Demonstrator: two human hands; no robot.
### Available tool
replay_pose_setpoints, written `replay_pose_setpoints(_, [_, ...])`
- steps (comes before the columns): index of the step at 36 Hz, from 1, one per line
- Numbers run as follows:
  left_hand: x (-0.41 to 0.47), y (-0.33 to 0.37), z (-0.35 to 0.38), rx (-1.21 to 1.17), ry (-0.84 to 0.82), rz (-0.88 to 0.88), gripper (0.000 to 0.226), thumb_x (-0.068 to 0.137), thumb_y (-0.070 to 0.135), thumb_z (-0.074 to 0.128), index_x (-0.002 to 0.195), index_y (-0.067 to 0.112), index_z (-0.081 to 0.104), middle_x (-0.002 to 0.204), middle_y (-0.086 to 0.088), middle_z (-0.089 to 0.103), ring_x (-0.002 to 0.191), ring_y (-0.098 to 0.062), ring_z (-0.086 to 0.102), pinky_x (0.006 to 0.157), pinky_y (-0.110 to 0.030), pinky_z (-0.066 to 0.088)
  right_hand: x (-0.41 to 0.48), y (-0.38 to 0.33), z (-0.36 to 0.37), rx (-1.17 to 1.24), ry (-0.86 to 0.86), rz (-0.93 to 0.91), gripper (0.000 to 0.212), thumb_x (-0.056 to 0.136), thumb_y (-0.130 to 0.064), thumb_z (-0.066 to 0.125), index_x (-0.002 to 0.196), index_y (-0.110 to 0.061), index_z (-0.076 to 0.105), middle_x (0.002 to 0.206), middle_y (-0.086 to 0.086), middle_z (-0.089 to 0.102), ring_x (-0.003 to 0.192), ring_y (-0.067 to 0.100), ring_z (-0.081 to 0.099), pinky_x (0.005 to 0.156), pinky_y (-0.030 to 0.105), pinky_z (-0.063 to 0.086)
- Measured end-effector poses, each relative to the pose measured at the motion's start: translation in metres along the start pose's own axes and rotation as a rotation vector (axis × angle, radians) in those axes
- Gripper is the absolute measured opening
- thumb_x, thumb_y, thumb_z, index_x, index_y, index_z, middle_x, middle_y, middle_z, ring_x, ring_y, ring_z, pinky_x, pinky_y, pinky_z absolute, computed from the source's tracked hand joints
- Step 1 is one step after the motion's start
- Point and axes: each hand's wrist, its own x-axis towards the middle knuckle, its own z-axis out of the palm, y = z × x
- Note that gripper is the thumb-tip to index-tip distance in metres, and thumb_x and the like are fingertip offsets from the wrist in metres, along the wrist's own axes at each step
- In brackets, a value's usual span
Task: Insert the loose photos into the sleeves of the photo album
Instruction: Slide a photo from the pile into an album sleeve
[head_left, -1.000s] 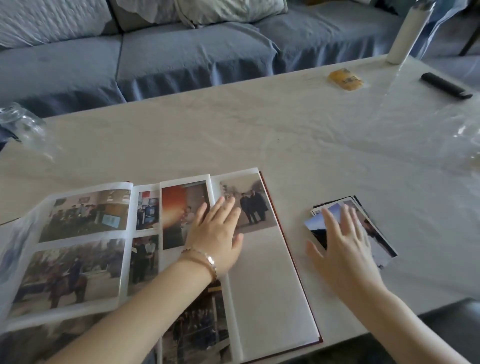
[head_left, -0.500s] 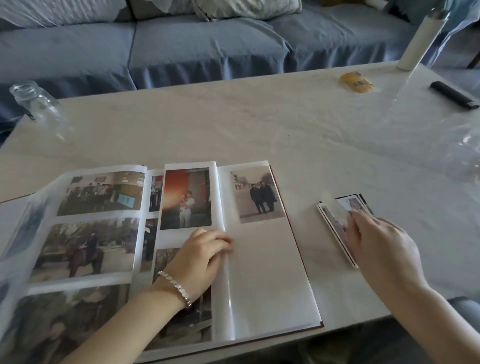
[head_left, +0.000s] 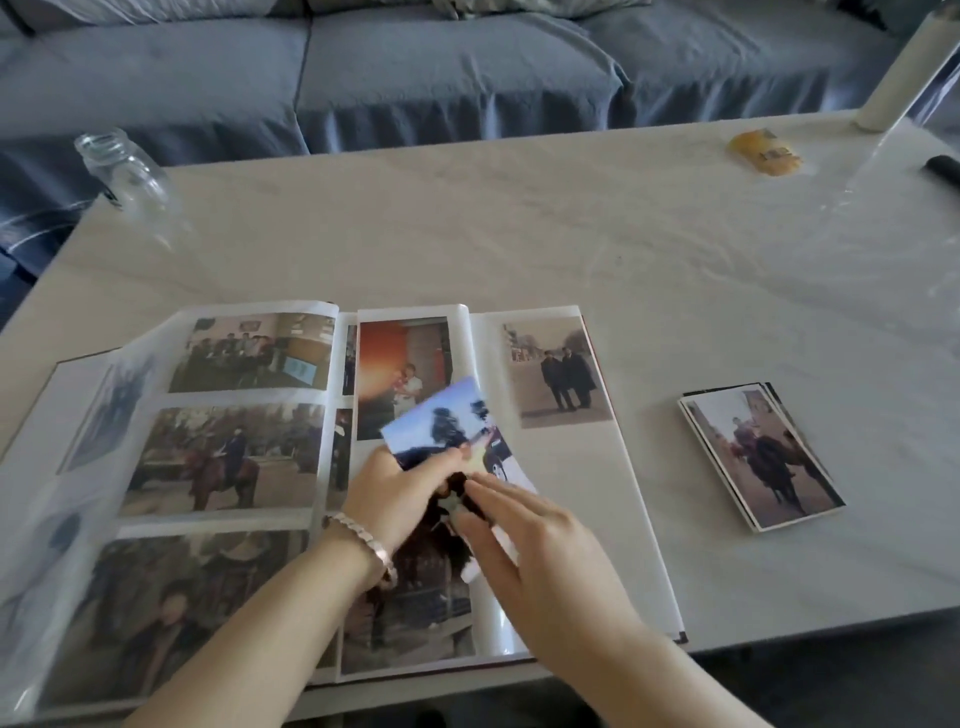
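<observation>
Looking down from the head camera, we see the photo album (head_left: 571, 545) lying open on the near part of the pale desk (head_left: 519, 234), its right page holding one filled sleeve at the top and bare below. Over the middle of the album we hold a loose photo (head_left: 447, 421), tilted, with blue sky and a dark tree on it. Our left hand (head_left: 400, 493), with a bracelet (head_left: 363, 540) on the wrist, grips the photo's lower left edge with curled fingers. Our right hand (head_left: 540, 545) lies on the photo's lower right part with fingers stretched almost straight; the thumb is hidden, and this spot is blurred. Both hands cover part of the page beneath.

The stack of photos (head_left: 758, 457) sits on the desk to the right of the album, well apart from it, with a picture of a figure on a dark animal on top.

We can read no writing anywhere. A yellow packet (head_left: 763, 153) far right carries print too blurred to make out, and the glass jar (head_left: 124, 171) at the far left corner shows a dark patch we cannot read. A white bottle (head_left: 893, 78) stands at the far right corner, with a black object (head_left: 943, 169) cut off by the right edge near it. Behind the desk runs a blue sofa (head_left: 415, 67).
</observation>
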Motion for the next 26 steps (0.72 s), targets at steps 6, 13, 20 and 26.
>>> replay_pose_setpoints(6, [0.009,-0.005,-0.017,-0.115,0.125,-0.11,0.025,0.046,0.031,0.074,0.063,0.012,0.072,0.074,-0.007,0.072,0.081,-0.028,0.067,0.084,-0.037,0.054,-0.012,0.033,-0.019,-0.188,-0.181,0.294,0.079,0.084,-0.07,0.034,0.149,-0.028,0.016,0.148,-0.019,-0.007,0.136,-0.004,-0.014,0.109,0.016,-0.01])
replay_pose_setpoints(13, [0.0,0.003,-0.011,0.286,0.102,-0.066,0.059,0.076,0.012,0.071,0.035,0.02,0.029,0.031,0.01,0.025,0.028,-0.007,0.024,0.033,-0.01,0.021,-0.028,0.05,-0.001,-0.496,-0.254,0.381,0.098,0.079,-0.08,0.014,0.146,-0.009,0.028,0.151,0.006,0.012,0.141,0.026,0.01,0.112,0.029,-0.004])
replay_pose_setpoints(20, [0.008,0.011,-0.017,0.44,-0.002,-0.116,0.054,0.074,0.015,0.069,0.046,0.016,0.023,0.036,0.008,0.019,0.035,-0.011,0.018,0.038,-0.018,0.02,-0.028,0.047,-0.003,-0.465,-0.255,0.36,0.09,0.076,-0.074,0.007,0.148,-0.02,0.001,0.151,-0.004,-0.013,0.142,0.019,-0.012,0.111,0.025,-0.015])
replay_pose_setpoints(26, [0.005,0.013,-0.008,0.577,-0.045,-0.066,0.05,0.074,0.012,0.063,0.042,0.016,0.025,0.03,0.01,0.019,0.031,-0.012,0.021,0.035,-0.014,0.019,-0.028,0.048,-0.008,-0.427,-0.272,0.368,0.078,0.068,-0.067,-0.013,0.133,-0.028,-0.03,0.141,-0.014,-0.036,0.133,0.006,-0.035,0.101,0.019,-0.032])
